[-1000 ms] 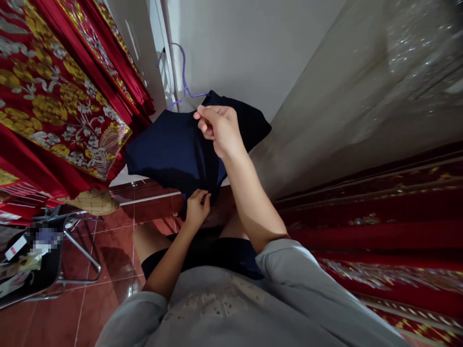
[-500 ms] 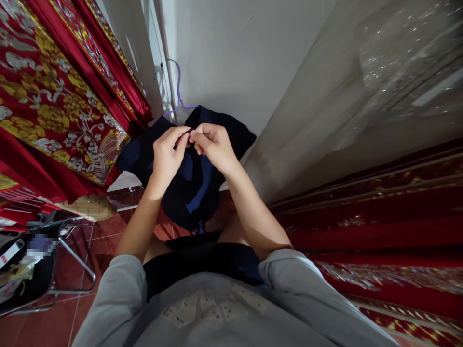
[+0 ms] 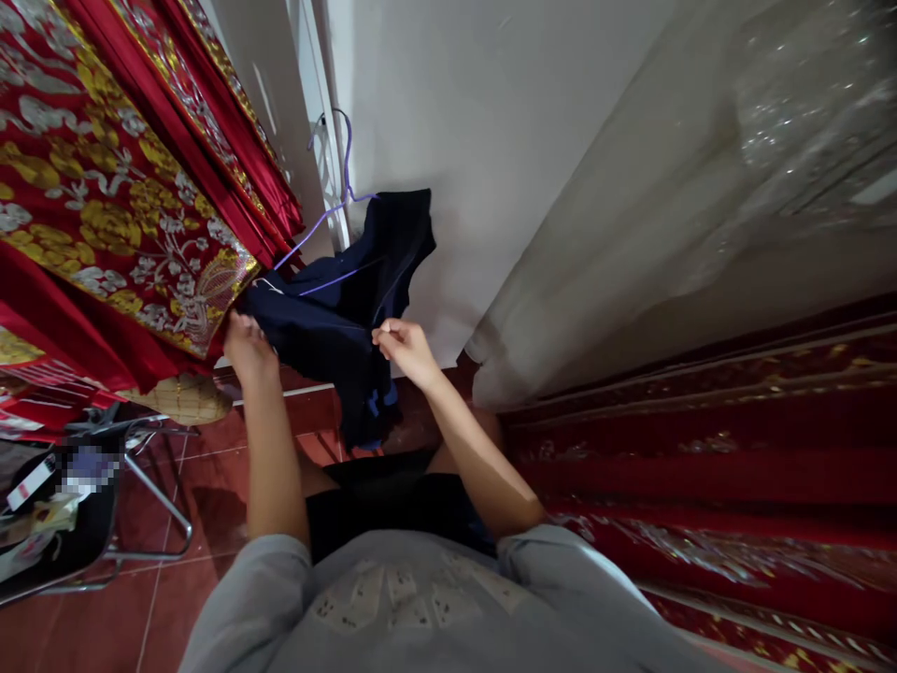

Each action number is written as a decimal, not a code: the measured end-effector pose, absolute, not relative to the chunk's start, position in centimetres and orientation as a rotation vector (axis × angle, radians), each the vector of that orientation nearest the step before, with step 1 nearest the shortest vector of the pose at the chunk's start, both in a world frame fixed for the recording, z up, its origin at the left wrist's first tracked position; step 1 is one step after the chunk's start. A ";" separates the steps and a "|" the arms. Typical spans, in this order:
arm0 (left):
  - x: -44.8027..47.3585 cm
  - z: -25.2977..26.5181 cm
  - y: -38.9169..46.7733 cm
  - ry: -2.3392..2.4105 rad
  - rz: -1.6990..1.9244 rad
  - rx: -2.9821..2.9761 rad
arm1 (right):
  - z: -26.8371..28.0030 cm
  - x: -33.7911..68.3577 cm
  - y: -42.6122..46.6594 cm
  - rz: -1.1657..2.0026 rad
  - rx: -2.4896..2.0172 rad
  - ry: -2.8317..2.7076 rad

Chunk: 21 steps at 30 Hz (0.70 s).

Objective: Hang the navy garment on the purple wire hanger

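Note:
A dark navy garment point(image 3: 301, 318) hangs on a purple hanger point(image 3: 348, 168) in front of me. Its front is parted at the top, and the hanger's lower bar shows inside the opening. My right hand point(image 3: 406, 350) is closed in a pinch on the garment's front edge. At the garment's left side, beside the hem of the red cloth, is my left hand point(image 3: 250, 350). Its fingers are curled but blurred and partly hidden, so I cannot tell whether they grip the fabric.
Red cloth with gold and silver embroidery point(image 3: 133, 206) hangs at the left. Sheer pale fabric point(image 3: 595, 252) and red embroidered cloth point(image 3: 701, 449) are on the right. A chair point(image 3: 91, 542) with small items stands at lower left on the red tiled floor point(image 3: 168, 617). Behind the garment is a pale wall point(image 3: 476, 103).
My hands were together at the garment's upper front; now they are apart, the left moved left and down, the right slightly down. The garment has twisted and its front has opened.

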<state>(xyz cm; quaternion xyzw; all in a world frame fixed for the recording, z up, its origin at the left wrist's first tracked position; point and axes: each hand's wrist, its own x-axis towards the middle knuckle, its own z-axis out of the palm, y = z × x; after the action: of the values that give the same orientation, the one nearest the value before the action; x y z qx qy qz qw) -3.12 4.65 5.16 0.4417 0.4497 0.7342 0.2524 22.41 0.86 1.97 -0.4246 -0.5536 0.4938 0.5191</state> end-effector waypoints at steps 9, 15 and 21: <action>2.0 -1.8 0.6 1.308 1.632 1.103 | -2.0 24.1 -1.8 1.147 -1.101 -0.965; 3.7 0.6 0.3 1.260 1.076 1.589 | -3.8 24.6 -0.9 1.101 -1.186 -0.993; 7.1 1.9 -1.1 1.073 1.368 1.375 | -4.6 25.5 -1.7 1.005 -1.334 -1.413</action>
<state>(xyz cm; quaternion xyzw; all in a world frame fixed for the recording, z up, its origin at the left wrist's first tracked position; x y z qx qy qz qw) 7.11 -1.14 1.94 0.5550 0.4334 0.5523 0.4462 25.52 -1.68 -4.56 -0.5417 -0.5738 0.4081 0.4591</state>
